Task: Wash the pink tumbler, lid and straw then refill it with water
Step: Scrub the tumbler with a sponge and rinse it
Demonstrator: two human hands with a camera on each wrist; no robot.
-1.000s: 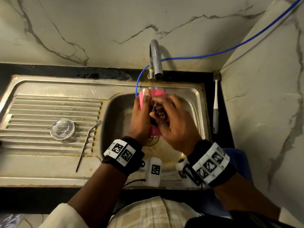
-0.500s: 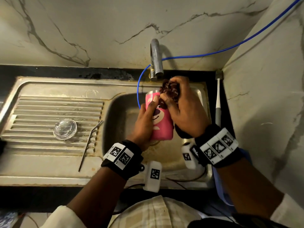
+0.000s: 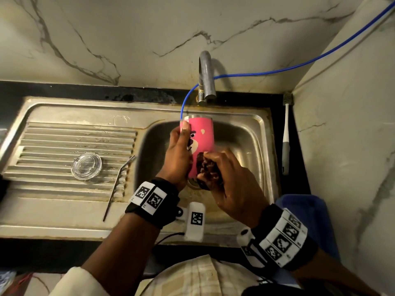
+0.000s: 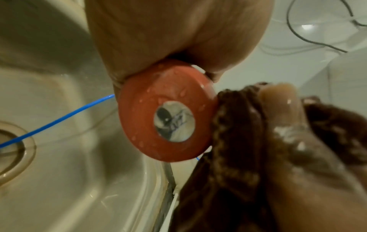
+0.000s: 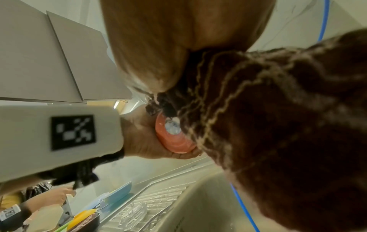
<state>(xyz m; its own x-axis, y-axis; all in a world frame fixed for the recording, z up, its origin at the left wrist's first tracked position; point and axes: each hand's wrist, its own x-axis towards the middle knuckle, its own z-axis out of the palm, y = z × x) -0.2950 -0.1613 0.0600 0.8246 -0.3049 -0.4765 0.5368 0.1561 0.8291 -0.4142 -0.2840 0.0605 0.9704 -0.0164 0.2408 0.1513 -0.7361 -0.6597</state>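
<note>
My left hand (image 3: 178, 154) grips the pink tumbler (image 3: 202, 135) from the left and holds it upright over the sink basin (image 3: 252, 146), below the tap (image 3: 206, 77). Its round base (image 4: 166, 111) shows in the left wrist view, wet with drops. My right hand (image 3: 226, 178) holds a dark brown knitted scrubber (image 3: 208, 167) against the tumbler's lower right side; the scrubber (image 4: 238, 141) is soapy. A clear lid (image 3: 86, 166) lies on the ribbed drainboard (image 3: 53, 146). A bent metal straw (image 3: 117, 182) lies just right of the lid.
A blue hose (image 3: 277, 70) runs from the right wall down past the tap. A white and grey brush (image 3: 286, 142) lies on the black counter right of the sink. In the right wrist view, a blue plate (image 5: 117, 194) and a yellow item sit past the drainboard.
My right hand has moved the scrubber from the tumbler's rim down to its lower side. The left hand keeps holding the tumbler, now a little higher.
</note>
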